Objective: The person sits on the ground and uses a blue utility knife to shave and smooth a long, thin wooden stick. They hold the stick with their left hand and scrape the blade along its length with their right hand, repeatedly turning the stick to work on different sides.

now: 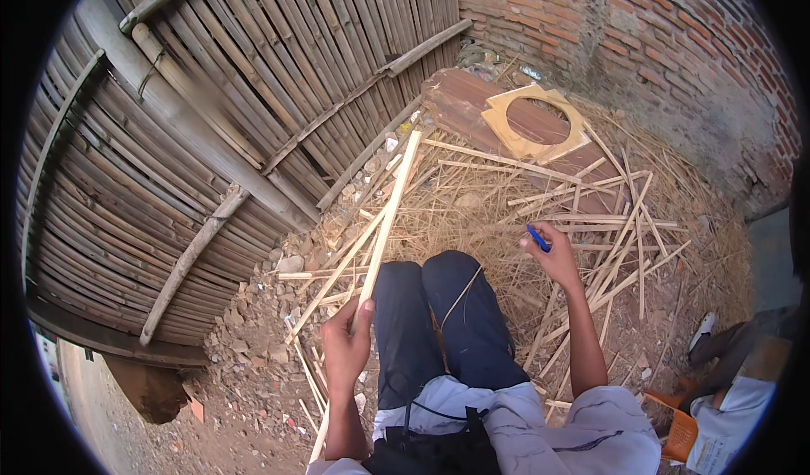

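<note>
My left hand (344, 348) is closed around a long, pale bamboo strip (390, 213). The strip slants up and away beside my left knee, its far end near the bamboo wall. In my right hand (557, 262), to the right of my knees, is a small blue-handled tool (537, 237); the exact kind cannot be made out. That hand is apart from the strip. Curly shavings (456, 209) cover the ground in front of my knees. A thin sliver (462, 294) lies across my right thigh.
Many cut strips (624, 239) lie crossed on the right, others by my left knee. Beyond them, a yellowish sheet with a round hole (510, 121) rests on a brown board (447, 95). A bamboo wall (278, 62) and brick wall (675, 62) enclose the area. Someone's leg (717, 361) shows at right.
</note>
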`<state>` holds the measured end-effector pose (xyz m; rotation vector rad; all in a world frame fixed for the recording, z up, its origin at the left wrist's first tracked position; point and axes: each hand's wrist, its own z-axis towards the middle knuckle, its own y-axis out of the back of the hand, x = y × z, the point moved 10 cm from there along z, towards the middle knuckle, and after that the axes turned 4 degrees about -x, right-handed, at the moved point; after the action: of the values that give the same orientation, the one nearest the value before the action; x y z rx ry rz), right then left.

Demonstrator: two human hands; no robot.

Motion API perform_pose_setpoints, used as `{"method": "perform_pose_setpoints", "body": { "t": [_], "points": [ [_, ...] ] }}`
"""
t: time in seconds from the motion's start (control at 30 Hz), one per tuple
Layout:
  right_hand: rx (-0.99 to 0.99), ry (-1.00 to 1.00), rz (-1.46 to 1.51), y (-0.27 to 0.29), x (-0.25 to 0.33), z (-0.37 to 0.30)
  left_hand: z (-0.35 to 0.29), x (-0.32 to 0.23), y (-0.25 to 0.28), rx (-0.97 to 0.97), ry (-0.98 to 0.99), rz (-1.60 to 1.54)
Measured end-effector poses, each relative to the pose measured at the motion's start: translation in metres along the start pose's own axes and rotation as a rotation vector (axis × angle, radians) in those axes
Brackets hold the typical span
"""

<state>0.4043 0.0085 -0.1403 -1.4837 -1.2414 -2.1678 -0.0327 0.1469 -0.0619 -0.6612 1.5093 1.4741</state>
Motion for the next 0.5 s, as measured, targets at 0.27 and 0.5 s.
{"method": "perform_pose_setpoints", "body": {
  "t": [0.27,0.5],
  "points": [
    [0.415,0.156,0.128,-0.099,0.045,-0.043,-0.002,0.006,-0.006,0.045,0.047,-0.027],
    [0.418,0.212,0.012,-0.1,0.048,-0.034,-0.009,0.017,-0.005,0.058,0.089,0.005]
  ]
}}
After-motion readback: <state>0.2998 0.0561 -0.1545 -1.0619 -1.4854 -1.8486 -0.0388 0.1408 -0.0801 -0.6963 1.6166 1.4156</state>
